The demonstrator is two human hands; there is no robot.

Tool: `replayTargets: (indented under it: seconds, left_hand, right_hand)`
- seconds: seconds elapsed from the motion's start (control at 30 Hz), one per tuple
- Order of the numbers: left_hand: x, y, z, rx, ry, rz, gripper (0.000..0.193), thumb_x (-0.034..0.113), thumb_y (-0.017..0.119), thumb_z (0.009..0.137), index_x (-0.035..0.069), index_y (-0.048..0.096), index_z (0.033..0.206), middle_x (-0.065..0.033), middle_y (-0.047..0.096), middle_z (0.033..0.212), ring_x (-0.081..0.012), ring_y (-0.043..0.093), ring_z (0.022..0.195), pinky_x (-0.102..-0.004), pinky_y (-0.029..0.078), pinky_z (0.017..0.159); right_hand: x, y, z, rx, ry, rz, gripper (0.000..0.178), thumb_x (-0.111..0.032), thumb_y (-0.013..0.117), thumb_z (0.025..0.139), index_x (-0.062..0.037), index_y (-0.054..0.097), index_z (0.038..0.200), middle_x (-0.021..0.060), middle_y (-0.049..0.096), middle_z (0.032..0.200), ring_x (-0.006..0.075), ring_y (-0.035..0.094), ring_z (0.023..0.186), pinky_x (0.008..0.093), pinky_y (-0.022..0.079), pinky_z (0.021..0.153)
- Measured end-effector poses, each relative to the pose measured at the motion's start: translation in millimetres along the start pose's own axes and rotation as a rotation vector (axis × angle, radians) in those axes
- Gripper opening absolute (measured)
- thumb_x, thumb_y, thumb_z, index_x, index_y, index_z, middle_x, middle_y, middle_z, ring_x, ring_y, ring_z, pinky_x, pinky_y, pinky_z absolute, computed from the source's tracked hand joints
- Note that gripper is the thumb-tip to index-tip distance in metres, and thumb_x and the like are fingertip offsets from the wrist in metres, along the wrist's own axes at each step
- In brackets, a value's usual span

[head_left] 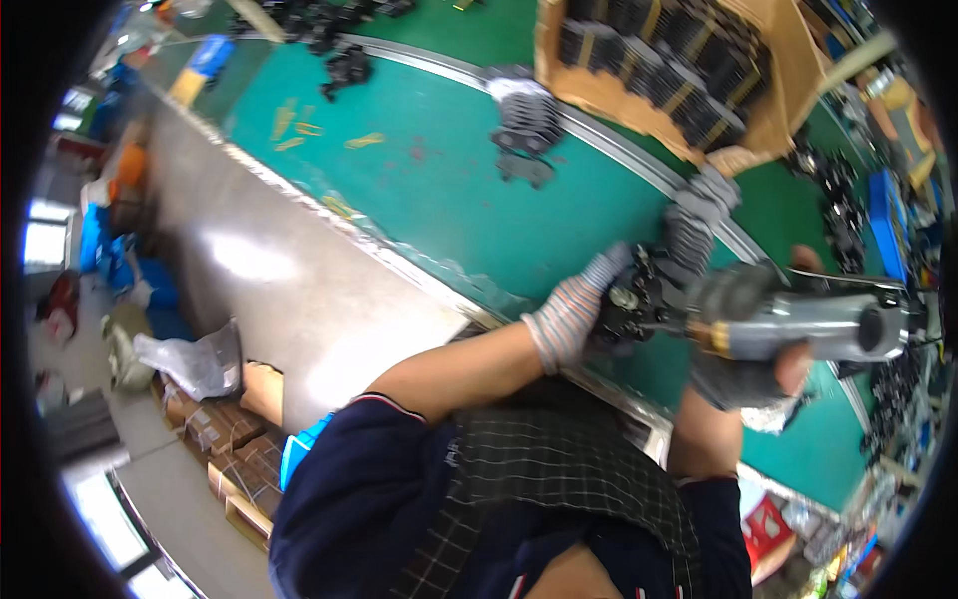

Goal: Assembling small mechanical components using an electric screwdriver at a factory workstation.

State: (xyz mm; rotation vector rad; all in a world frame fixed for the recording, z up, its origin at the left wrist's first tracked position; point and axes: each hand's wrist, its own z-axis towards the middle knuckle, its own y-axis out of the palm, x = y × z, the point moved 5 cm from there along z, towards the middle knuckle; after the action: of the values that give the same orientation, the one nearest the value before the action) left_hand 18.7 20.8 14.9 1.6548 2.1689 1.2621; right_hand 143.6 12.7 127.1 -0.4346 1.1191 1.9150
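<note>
My left hand, in a striped knit glove, grips a black mechanical part above the green table. My right hand, in a grey glove with bare fingertips, is wrapped round a silver power screwdriver. The tool lies sideways, its narrow end pointing left at the black part; blur hides whether they touch. Just beyond the part stands a grey ribbed stack. Farther off, another ribbed stack rests on the table beside a dark flat piece.
A cardboard box full of black parts stands at the far side. Black pieces lie at the far left, yellow bands nearer. A metal rail crosses the table. More black parts lie at right.
</note>
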Motion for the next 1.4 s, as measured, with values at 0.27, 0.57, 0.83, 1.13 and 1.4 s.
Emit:
replayTargets:
  seconds: [0.27,0.57,0.83,1.13,1.4]
  left_hand:
    - [171.7,-93.0,-21.0,0.309,0.89,1.096,0.024,0.011,0.062,0.087,0.0,0.063,0.108,-0.0089,0.068,0.096,-0.0153,0.062,0.076,-0.0283,0.05,0.071]
    - [333.4,-168.5,-13.6,1.285,1.198,2.23,0.061,0.037,0.078,0.073,0.007,0.054,0.121,-0.0178,0.056,0.115,-0.031,0.059,0.096,-0.0398,0.049,0.086]
    - [437.6,-254.2,-6.9,1.363,1.18,1.7,0.06,0.038,0.076,0.076,0.01,0.055,0.125,-0.0192,0.059,0.115,-0.034,0.057,0.105,-0.0408,0.047,0.091]
    - [469.9,-202.7,85.3,1.322,1.201,1.612,0.081,0.038,0.079,0.072,0.002,0.043,0.135,-0.0234,0.048,0.133,-0.0388,0.047,0.121,-0.0437,0.036,0.105]
    - [281.3,-92.9,15.5,0.639,1.511,1.426,0.057,0.016,0.071,0.081,0.004,0.047,0.132,-0.0201,0.053,0.125,-0.0304,0.053,0.114,-0.0387,0.042,0.098]
  right_hand:
    - [-80.8,-108.6,8.1,0.481,-0.242,-0.897,0.057,-0.026,0.065,0.086,-0.0037,0.044,0.134,0.0104,0.061,0.11,0.0243,0.058,0.104,0.0364,0.044,0.095]
    - [-63.5,-271.2,4.1,0.413,0.076,-2.06,0.033,-0.02,0.069,0.083,-0.0048,0.061,0.11,0.0141,0.061,0.108,0.0304,0.057,0.105,0.0361,0.044,0.093]
    - [4.1,-383.1,113.5,0.452,0.353,-2.152,0.043,-0.028,0.07,0.08,-0.0057,0.059,0.115,0.0161,0.057,0.12,0.033,0.054,0.109,0.0403,0.044,0.095]
    - [-14.6,-587.3,101.9,-0.121,0.113,-1.74,0.045,-0.033,0.056,0.089,-0.005,0.053,0.124,0.0131,0.053,0.125,0.0278,0.052,0.11,0.0394,0.044,0.091]
    - [-81.3,-269.0,4.8,-0.501,-0.118,-2.471,0.047,-0.037,0.049,0.093,-0.0032,0.05,0.125,0.0128,0.059,0.114,0.0256,0.056,0.101,0.0401,0.046,0.084]
